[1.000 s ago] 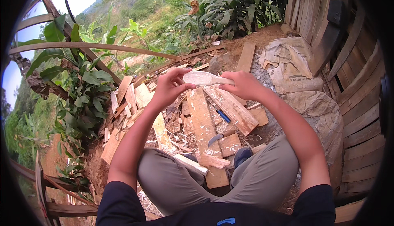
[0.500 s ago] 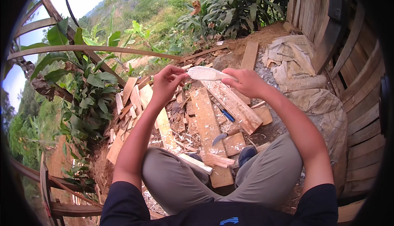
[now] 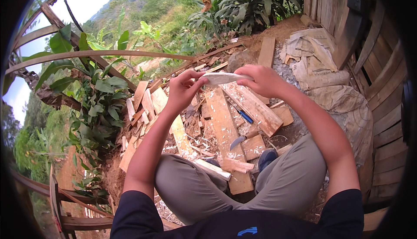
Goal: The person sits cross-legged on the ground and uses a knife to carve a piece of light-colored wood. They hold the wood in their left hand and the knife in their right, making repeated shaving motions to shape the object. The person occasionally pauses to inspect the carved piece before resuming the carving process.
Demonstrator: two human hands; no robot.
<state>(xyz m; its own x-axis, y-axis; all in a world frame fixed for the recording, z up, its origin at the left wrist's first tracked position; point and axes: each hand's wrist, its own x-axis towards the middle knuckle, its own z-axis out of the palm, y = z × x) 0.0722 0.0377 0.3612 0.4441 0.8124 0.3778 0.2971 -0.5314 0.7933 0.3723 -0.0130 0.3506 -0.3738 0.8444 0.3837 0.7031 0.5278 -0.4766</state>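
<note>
A pale carved wooden spoon (image 3: 221, 79) is held up in front of me, turned nearly edge-on. My left hand (image 3: 184, 86) pinches its broad end between thumb and fingers. At the other end, my right hand (image 3: 263, 82) closes around the handle, mostly hiding it. Below, a knife with a curved blade (image 3: 237, 141) rests on the boards between my feet. A blue-handled tool (image 3: 245, 117) lies a little farther off, beside a thick plank (image 3: 256, 111).
Wood shavings and offcuts surround a long board (image 3: 222, 121). Scrap pieces pile up at left, near leafy plants (image 3: 102, 87). Old sacks (image 3: 319, 61) lie at right along a slatted wooden wall (image 3: 384, 139). A bent wooden rail (image 3: 100, 54) crosses at far left.
The spoon has been tilted from showing its broad face to nearly edge-on. Both hands keep their hold, and my right hand has rolled slightly over the handle.
</note>
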